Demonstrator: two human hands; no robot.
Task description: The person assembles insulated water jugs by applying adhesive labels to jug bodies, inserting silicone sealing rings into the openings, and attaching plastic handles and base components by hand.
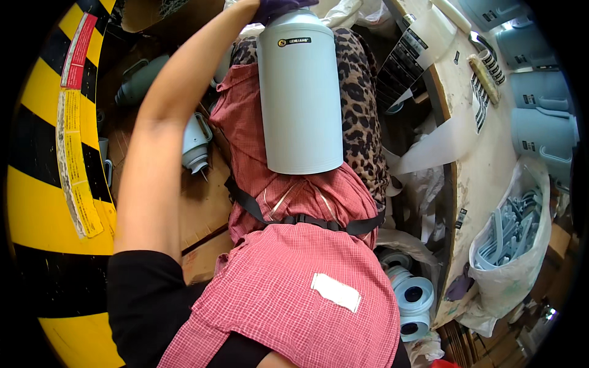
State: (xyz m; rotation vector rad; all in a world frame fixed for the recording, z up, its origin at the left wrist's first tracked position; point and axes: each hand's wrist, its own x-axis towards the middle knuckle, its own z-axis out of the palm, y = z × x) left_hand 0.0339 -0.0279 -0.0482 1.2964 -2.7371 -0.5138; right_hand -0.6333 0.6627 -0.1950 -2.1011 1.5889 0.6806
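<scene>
Plainly, black label (pixel 294 42) on canister (pixel 300 104).

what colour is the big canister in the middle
The canister is pale blue, shown best in the head view.

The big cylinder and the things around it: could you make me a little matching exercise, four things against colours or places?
Things:
1. gloved left hand
2. cylinder
3. waist strap
4. handle-shaped pieces

Colours and places:
A. in a whitish plastic bag
B. black
C. over the lap
D. purple

Pairs: 1-D, 2-C, 3-B, 4-A
</scene>
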